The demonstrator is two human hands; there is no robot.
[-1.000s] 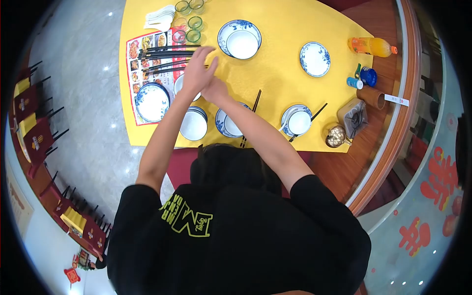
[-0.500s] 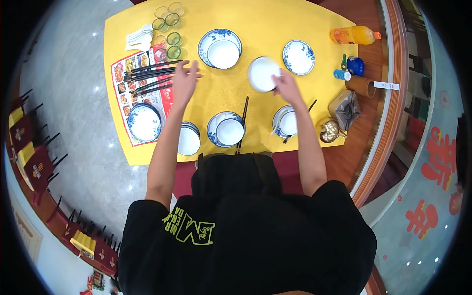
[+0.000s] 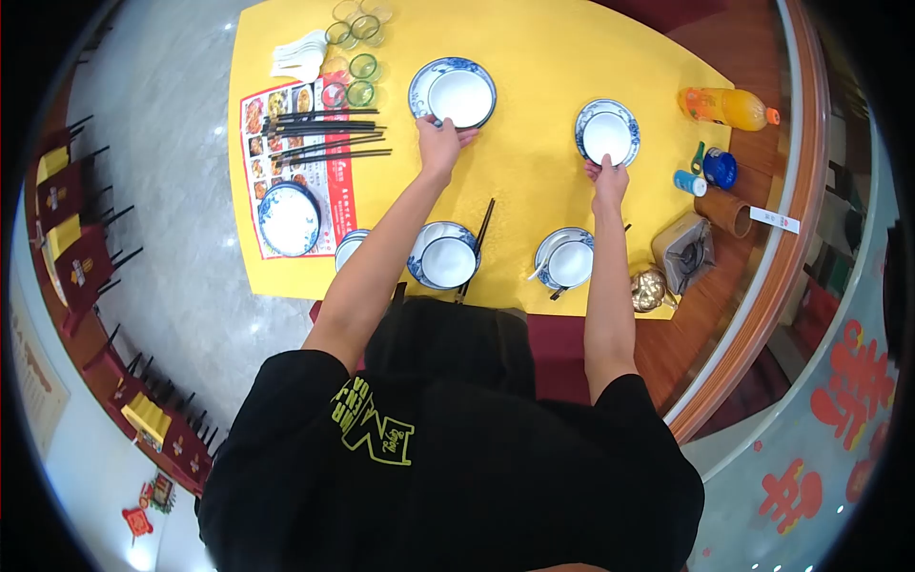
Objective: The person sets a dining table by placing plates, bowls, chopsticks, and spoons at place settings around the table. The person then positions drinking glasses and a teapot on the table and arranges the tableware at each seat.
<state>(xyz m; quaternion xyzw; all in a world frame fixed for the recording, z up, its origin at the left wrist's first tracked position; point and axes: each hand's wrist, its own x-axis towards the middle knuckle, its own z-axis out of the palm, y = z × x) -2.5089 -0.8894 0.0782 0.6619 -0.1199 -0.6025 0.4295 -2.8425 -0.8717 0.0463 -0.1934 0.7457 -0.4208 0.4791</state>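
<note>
I had the yellow table [image 3: 524, 162] below the head camera, the menu sheet [image 3: 310, 173] spread on its left side. The spare plate [image 3: 289, 219] sat on the sheet, possibly as a stack; I couldn't count. Four more plates marked places: far-middle plate [image 3: 418, 88], far-right plate [image 3: 607, 106], near-middle plate [image 3: 416, 255] and near-right plate [image 3: 562, 234].

Two white bowls served the near places. The right hand [image 3: 607, 179] pinched the near rim of the far-right bowl [image 3: 607, 139] over its plate; I couldn't tell whether its base touched down. The left hand [image 3: 442, 148] had its thumb at the near rim of the far-middle bowl [image 3: 460, 98], other fingers fanned rightward; I couldn't tell whether it gripped or merely touched.

I judged plates and bowls almost done at these four places. Glasses [image 3: 361, 66] stood grouped far left, beside white spoons [image 3: 300, 55]. Both near places had chopsticks [image 3: 486, 224]; the far ones showed none, so those seemed left to lay, with loose chopsticks [image 3: 324, 127] lying across the sheet.
</note>
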